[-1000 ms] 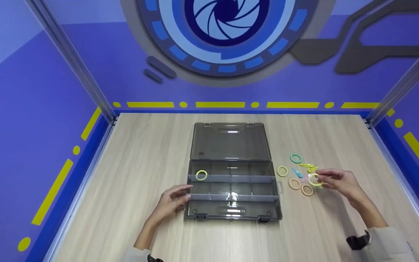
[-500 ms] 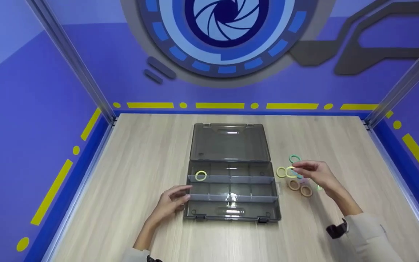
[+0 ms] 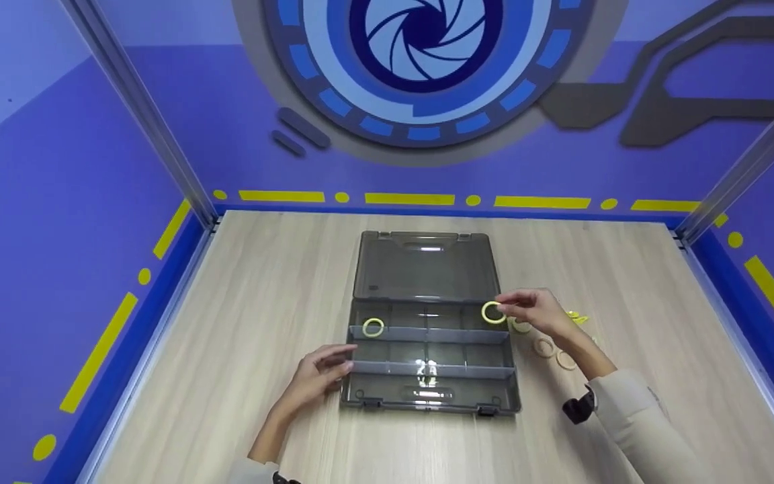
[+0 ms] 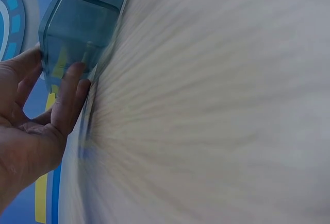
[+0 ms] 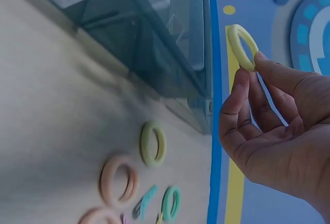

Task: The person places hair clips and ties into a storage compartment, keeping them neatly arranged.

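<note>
My right hand [image 3: 540, 313] pinches a pale yellow hair tie [image 5: 235, 46] between thumb and fingertips, over the right end of the back row of a grey see-through compartment box [image 3: 387, 349]. The box lies with its lid [image 3: 427, 269] folded back. Another yellow hair tie [image 3: 365, 329] is at the left of that back row. My left hand [image 3: 313, 375] touches the box's left side with fairly straight fingers and thumb; in the left wrist view they lie against the box's corner.
Right of the box, partly behind my right hand, lie a yellow hair tie [image 5: 145, 144], peach hair ties [image 5: 106, 180], a green hair tie [image 5: 177, 203], a blue hair clip [image 5: 148, 198] and yellow hair clips [image 3: 579, 318]. Printed blue walls surround the wooden table [image 3: 273, 269].
My right hand has carried the yellow hair tie leftward from the loose pile to over the box's right end. My left hand has stayed at the box's left side.
</note>
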Motion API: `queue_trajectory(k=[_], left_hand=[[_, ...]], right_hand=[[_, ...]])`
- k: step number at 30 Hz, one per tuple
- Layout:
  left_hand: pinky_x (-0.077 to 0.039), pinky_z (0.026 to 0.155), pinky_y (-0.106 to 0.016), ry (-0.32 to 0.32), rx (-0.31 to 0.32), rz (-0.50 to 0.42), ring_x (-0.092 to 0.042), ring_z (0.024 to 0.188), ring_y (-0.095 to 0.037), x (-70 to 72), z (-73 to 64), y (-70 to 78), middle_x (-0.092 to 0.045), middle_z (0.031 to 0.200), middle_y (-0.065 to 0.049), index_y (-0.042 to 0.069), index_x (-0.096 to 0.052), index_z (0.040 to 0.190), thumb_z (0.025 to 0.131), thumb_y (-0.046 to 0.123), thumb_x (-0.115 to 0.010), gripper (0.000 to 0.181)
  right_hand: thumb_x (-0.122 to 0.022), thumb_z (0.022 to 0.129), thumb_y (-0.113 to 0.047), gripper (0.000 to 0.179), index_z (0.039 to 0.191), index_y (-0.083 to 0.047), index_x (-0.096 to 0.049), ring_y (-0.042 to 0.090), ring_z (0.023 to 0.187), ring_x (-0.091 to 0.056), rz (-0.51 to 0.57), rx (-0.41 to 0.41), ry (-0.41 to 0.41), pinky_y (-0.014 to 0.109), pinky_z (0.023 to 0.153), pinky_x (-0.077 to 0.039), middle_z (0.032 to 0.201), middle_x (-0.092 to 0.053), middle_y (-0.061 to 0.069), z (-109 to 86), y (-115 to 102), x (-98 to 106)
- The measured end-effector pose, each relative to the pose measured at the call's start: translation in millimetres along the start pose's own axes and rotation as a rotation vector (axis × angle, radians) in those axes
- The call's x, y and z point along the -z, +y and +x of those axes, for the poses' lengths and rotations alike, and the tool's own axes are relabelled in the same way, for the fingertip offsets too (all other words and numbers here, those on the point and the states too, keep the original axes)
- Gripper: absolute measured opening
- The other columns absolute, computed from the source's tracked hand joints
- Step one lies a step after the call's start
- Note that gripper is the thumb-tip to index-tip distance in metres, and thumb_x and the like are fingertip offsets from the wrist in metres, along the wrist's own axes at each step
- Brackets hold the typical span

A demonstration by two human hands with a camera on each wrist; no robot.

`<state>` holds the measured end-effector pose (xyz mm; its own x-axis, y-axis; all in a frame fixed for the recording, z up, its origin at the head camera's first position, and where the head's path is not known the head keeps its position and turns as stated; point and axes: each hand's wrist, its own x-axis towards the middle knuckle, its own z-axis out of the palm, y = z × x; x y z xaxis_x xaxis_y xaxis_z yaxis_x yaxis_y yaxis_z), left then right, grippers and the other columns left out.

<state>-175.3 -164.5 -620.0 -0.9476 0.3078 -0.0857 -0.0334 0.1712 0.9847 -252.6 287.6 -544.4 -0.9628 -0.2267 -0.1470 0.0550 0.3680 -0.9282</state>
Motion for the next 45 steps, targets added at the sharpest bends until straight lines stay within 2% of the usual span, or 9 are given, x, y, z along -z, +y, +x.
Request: queue_trajectory(k=[7,14,20,24,27,33,38,45], left_hand=[[-0.054,0.085,-0.024,0.004,-0.009,0.018,-0.06,0.118,-0.025,0.3,0.1,0.0,-0.055,0.139,-0.025,0.003,-0.061,0.138,0.099,0.017,-0.068,0.042],[-0.055,0.085,-0.023,-0.007,-0.037,0.016,-0.06,0.12,-0.027,-2.3,6.0,-1.7,-0.056,0.14,-0.025,0.002,-0.061,0.138,0.099,0.015,-0.068,0.042],[-0.056,0.084,-0.026,-0.034,-0.035,0.022,-0.059,0.123,-0.03,-5.8,8.4,-2.4,-0.055,0.143,-0.023,0.005,-0.061,0.139,0.099,0.019,-0.068,0.043],[-0.057,0.085,-0.029,-0.015,-0.019,0.005,-0.059,0.124,-0.032,-4.8,5.6,-2.7,-0.054,0.142,-0.023,0.004,-0.062,0.139,0.099,0.017,-0.068,0.042],[-0.058,0.085,-0.029,-0.01,-0.01,-0.009,-0.06,0.122,-0.031,-4.0,4.4,-2.5,-0.054,0.142,-0.023,0.004,-0.061,0.139,0.099,0.017,-0.069,0.043],[-0.057,0.084,-0.027,-0.006,0.002,-0.02,-0.061,0.119,-0.027,-2.7,2.7,-2.3,-0.054,0.141,-0.024,0.003,-0.061,0.139,0.098,0.017,-0.069,0.043],[-0.056,0.081,-0.025,-0.015,0.013,-0.031,-0.062,0.112,-0.018,-1.1,0.9,-2.9,-0.054,0.139,-0.024,0.004,-0.061,0.139,0.098,0.019,-0.069,0.044],[-0.056,0.078,-0.025,-0.016,0.001,-0.027,-0.062,0.106,-0.013,0.0,-1.2,-3.8,-0.055,0.135,-0.026,0.003,-0.059,0.14,0.099,0.02,-0.068,0.045]], right_hand=[[-0.071,0.096,-0.009,0.032,0.119,0.013,-0.066,0.004,0.076,-0.06,0.046,0.026,-0.048,0.02,0.068,-0.052,0.087,-0.07,-0.008,19.3,-8,-21],[-0.07,0.096,-0.007,0.032,0.12,0.014,-0.065,0.005,0.075,-0.061,0.071,0.034,-0.083,0.022,0.07,-0.055,0.092,-0.072,-0.002,32.5,-14,-40],[-0.07,0.094,-0.002,0.027,0.115,0.014,-0.068,0.007,0.075,-0.064,0.02,0.075,-0.084,0.021,0.066,-0.056,0.094,-0.075,0.012,38.2,-18,-57],[-0.071,0.094,-0.002,0.025,0.113,0.013,-0.069,0.009,0.077,-0.066,-0.015,0.105,-0.093,0.021,0.066,-0.057,0.101,-0.074,0.026,43.5,-23,-73],[-0.071,0.092,0.0,0.024,0.112,0.014,-0.069,0.01,0.074,-0.065,-0.022,0.128,-0.087,0.019,0.064,-0.055,0.102,-0.072,0.031,47.6,-25,-83],[-0.073,0.091,0.001,0.022,0.108,0.015,-0.071,0.005,0.067,-0.058,-0.049,0.164,-0.074,0.015,0.056,-0.047,0.098,-0.072,0.032,53.0,-29,-103],[-0.075,0.089,0.001,0.018,0.103,0.013,-0.073,0.005,0.069,-0.06,-0.071,0.196,-0.065,0.014,0.058,-0.047,0.095,-0.074,0.03,54.5,-30,-118],[-0.075,0.089,0.001,0.012,0.099,0.007,-0.076,0.005,0.069,-0.062,-0.134,0.178,-0.046,0.013,0.06,-0.048,0.092,-0.076,0.024,54.2,-33,-137]])
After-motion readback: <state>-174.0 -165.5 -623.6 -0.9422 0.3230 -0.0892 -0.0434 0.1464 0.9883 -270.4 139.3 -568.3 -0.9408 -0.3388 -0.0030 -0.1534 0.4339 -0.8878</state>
